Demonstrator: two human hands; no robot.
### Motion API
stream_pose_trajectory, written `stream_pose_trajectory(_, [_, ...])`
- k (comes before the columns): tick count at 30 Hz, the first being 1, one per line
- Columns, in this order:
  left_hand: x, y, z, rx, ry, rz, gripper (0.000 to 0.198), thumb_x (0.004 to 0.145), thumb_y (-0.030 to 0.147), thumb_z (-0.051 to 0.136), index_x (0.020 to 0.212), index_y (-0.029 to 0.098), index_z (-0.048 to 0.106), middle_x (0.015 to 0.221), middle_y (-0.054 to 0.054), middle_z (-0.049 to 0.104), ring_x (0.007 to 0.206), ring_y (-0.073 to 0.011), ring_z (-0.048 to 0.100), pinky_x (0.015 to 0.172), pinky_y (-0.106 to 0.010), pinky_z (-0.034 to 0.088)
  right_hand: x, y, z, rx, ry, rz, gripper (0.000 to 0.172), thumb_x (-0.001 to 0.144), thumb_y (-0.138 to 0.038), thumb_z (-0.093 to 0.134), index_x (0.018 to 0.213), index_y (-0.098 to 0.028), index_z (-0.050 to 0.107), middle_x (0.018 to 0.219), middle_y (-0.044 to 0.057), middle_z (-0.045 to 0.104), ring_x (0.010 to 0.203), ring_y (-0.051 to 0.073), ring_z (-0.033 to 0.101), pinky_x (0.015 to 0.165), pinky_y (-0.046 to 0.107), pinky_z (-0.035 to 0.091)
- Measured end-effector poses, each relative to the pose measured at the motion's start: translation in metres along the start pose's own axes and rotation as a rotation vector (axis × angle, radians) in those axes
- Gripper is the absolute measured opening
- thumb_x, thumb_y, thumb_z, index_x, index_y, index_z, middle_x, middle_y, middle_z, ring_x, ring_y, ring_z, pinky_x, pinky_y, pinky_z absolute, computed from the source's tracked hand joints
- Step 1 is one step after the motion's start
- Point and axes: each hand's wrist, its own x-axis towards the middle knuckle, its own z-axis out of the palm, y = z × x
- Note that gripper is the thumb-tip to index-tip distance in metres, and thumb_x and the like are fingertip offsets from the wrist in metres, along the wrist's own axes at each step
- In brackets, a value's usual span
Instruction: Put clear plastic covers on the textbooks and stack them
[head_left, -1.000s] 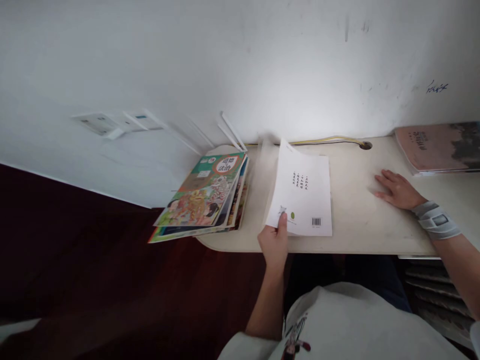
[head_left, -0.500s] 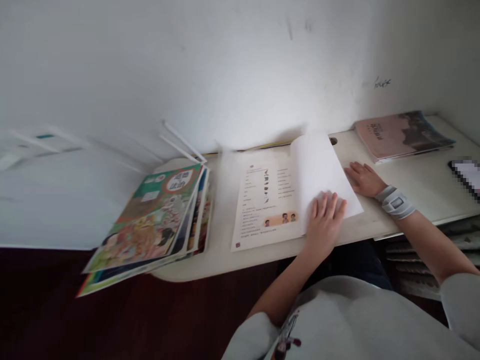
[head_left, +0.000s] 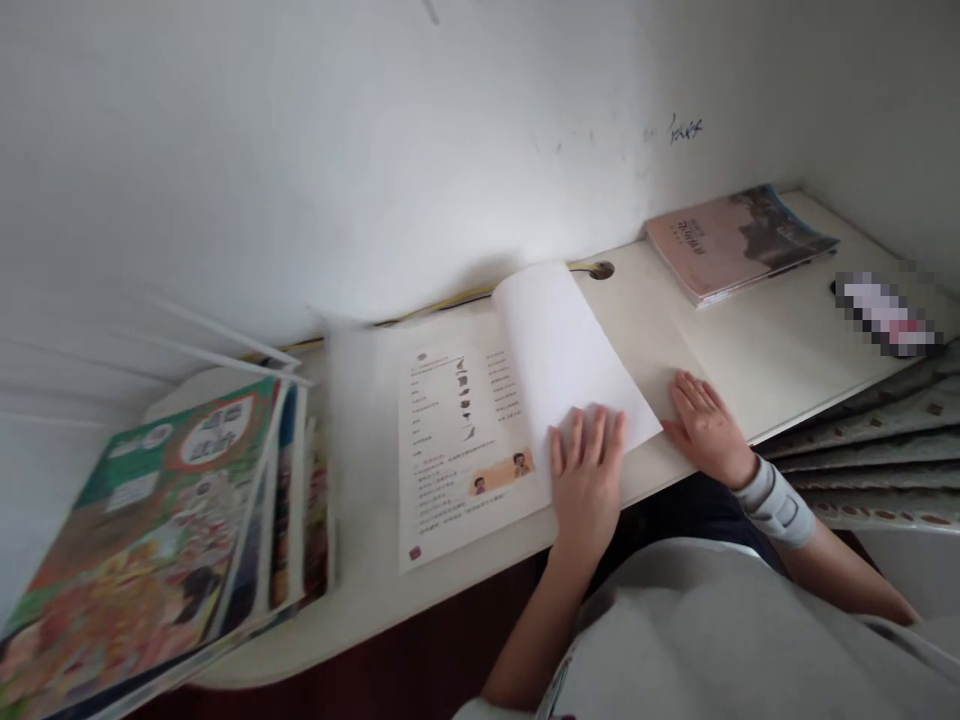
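Booklet: a thin booklet [head_left: 465,430] lies open on the counter [head_left: 675,320], right in front of the person and about midway along the near edge.
Printed page: the left leaf faces up, with rows of small figures and a coloured strip near its bottom. Its near corner comes close to the counter's edge.
White page: the right leaf [head_left: 559,350] is blank and bows upward rather than lying flat.
Long axis: the fold runs from the near edge toward the wall [head_left: 375,150], leaning a little to the left. The open spread reaches across, left to right.
Left hand: the left hand [head_left: 587,480] is open, palm down, with the fingers together and pointing at the wall. It presses on the near part of the white page just right of the fold and grips nothing.
Right hand: the right hand [head_left: 705,430] is also open and flat on the bare counter, just beside the white page's right edge. Whether it touches the paper is unclear. A grey wristband [head_left: 776,500] wraps its wrist.
Nearer hand: the left, as it is already on the booklet. The right flanks it on the outer side.
Left of the booklet: a stack of picture books [head_left: 165,530] sits apart from it and juts over the counter's near edge.
Far right: a pink book [head_left: 731,240] lies against the wall, well apart from both hands.
Behind the booklet: a cable hole [head_left: 601,270] is set in the counter, and a yellow cable [head_left: 465,297] runs along the wall.
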Motion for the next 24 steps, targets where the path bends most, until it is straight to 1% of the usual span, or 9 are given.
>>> stream_pose_trajectory(2, [0.005,-0.001,-0.012,0.008,-0.008,-0.004,0.052,0.092,0.013,0.037,0.141,0.028,0.037,0.145,-0.01,0.042,0.137,-0.0306,0.03,0.109,-0.058,0.027,-0.001,-0.002,0.001,0.006,-0.008,0.015,0.061,0.089,-0.045,0.045,0.138,-0.009,0.039,0.139,0.022,0.045,0.131,0.033,0.039,0.105,0.052,0.033])
stream_pose_trajectory(4, [0.012,-0.003,-0.028,0.016,0.001,0.014,0.055,0.091,0.011,0.038,0.143,0.03,0.034,0.149,-0.01,0.034,0.139,-0.0315,0.025,0.108,-0.059,0.027,0.0,-0.003,0.0,-0.002,-0.029,0.026,0.065,0.087,-0.05,0.048,0.137,-0.009,0.041,0.14,0.022,0.044,0.131,0.033,0.039,0.106,0.051,0.033])
stream_pose_trajectory(7, [0.023,-0.007,-0.048,0.022,0.049,0.044,0.055,0.09,0.009,0.039,0.14,0.033,0.037,0.15,-0.007,0.032,0.141,-0.0316,0.017,0.109,-0.06,0.025,0.0,-0.004,-0.001,-0.009,-0.035,0.049,0.062,0.088,-0.048,0.048,0.137,-0.01,0.041,0.141,0.021,0.043,0.132,0.032,0.038,0.107,0.049,0.032])
stream_pose_trajectory(9, [0.027,-0.009,-0.053,0.002,0.045,0.08,0.051,0.09,0.01,0.041,0.136,0.032,0.044,0.148,-0.006,0.035,0.141,-0.0307,0.015,0.11,-0.058,0.025,0.0,-0.005,-0.001,-0.004,-0.015,0.068,0.061,0.089,-0.043,0.045,0.14,-0.011,0.037,0.143,0.019,0.04,0.134,0.032,0.036,0.107,0.05,0.032])
stream_pose_trajectory(11, [0.027,-0.01,-0.048,-0.033,0.004,0.124,0.044,0.09,0.012,0.043,0.129,0.029,0.053,0.145,-0.006,0.042,0.141,-0.0302,0.017,0.11,-0.057,0.026,-0.001,-0.006,0.0,-0.002,-0.005,0.076,0.06,0.091,-0.04,0.043,0.143,-0.01,0.033,0.144,0.019,0.039,0.135,0.032,0.034,0.108,0.051,0.032])
stream_pose_trajectory(14, [0.02,-0.008,-0.031,-0.063,-0.072,0.14,0.035,0.091,0.013,0.042,0.118,0.023,0.061,0.139,-0.009,0.049,0.139,-0.0312,0.023,0.109,-0.057,0.028,0.0,-0.006,0.0,-0.021,-0.028,0.066,0.056,0.092,-0.036,0.041,0.14,-0.006,0.037,0.142,0.021,0.041,0.135,0.031,0.035,0.108,0.049,0.032])
stream_pose_trajectory(16, [0.015,-0.007,-0.018,-0.048,-0.114,0.117,0.034,0.091,0.013,0.041,0.117,0.021,0.062,0.139,-0.011,0.049,0.138,-0.0322,0.025,0.108,-0.057,0.029,0.0,-0.007,0.0,-0.035,-0.038,0.063,0.052,0.092,-0.034,0.04,0.137,-0.006,0.041,0.141,0.02,0.043,0.134,0.031,0.036,0.108,0.048,0.032])
stream_pose_trajectory(19, [0.008,-0.004,-0.006,-0.028,-0.162,0.104,0.036,0.091,0.015,0.043,0.121,0.023,0.06,0.14,-0.011,0.048,0.138,-0.0326,0.025,0.109,-0.057,0.028,0.001,-0.006,-0.001,-0.036,-0.043,0.065,0.047,0.093,-0.029,0.038,0.135,-0.009,0.044,0.14,0.017,0.045,0.133,0.029,0.038,0.108,0.047,0.033])
stream_pose_trajectory(24, [0.005,-0.003,0.001,-0.038,-0.193,0.107,0.039,0.09,0.014,0.043,0.125,0.024,0.057,0.138,-0.009,0.05,0.138,-0.0323,0.027,0.11,-0.057,0.025,0.001,-0.003,-0.001,0.011,-0.048,0.062,0.044,0.094,-0.023,0.034,0.134,-0.01,0.048,0.14,0.015,0.047,0.132,0.027,0.04,0.108,0.046,0.035])
